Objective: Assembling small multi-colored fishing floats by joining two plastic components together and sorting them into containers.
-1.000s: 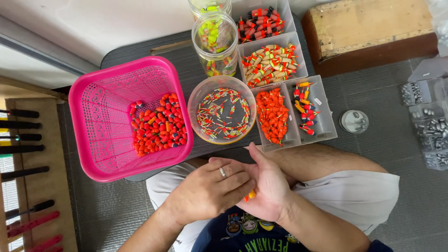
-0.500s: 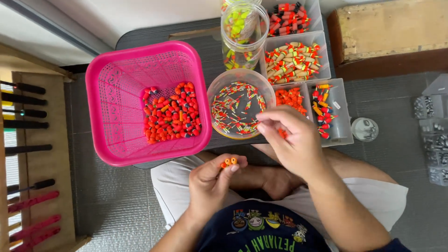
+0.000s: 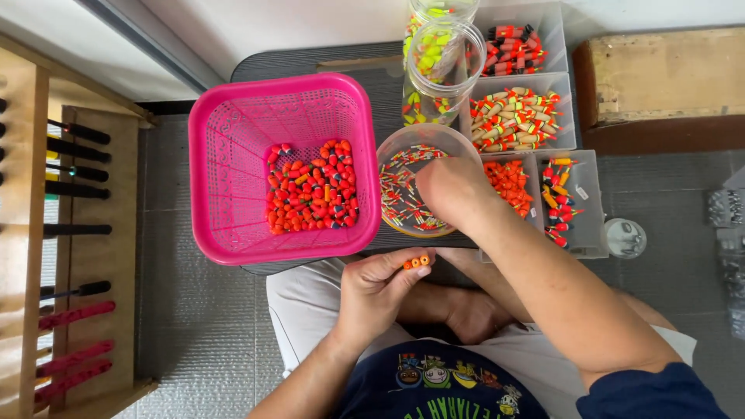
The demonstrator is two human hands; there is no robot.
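Nearest to the camera, the left hand (image 3: pixel 380 291) is raised above the lap, in front of the near edge of the dark tabletop (image 3: pixel 310 62). Its fingers are pressed together on three small orange beads (image 3: pixel 416 261), which sit in a row at the fingertips. Between this hand and the tabletop edge there is only a narrow free gap.

A little farther, the right hand (image 3: pixel 450 190) reaches over the round clear bowl (image 3: pixel 419 190), which holds thin striped sticks. The hand covers the right part of the bowl, with the fingers bent downward; I cannot tell if they hold something.

To the left of the bowl, touching it or almost touching, stands the pink plastic basket (image 3: pixel 283 167). A heap of red and orange floats (image 3: pixel 310 186) lies in its right half, and its left half is bare. The near corner of the basket stands over the tabletop edge.

To the right of the bowl is a clear divided tray (image 3: pixel 578 194) with orange pieces and mixed floats, very close to the bowl. Behind are another tray (image 3: pixel 520 116) and two clear jars (image 3: pixel 442 70) with yellow-green floats. At the far left is a wooden rack (image 3: pixel 70 233) with dark and pink rods.
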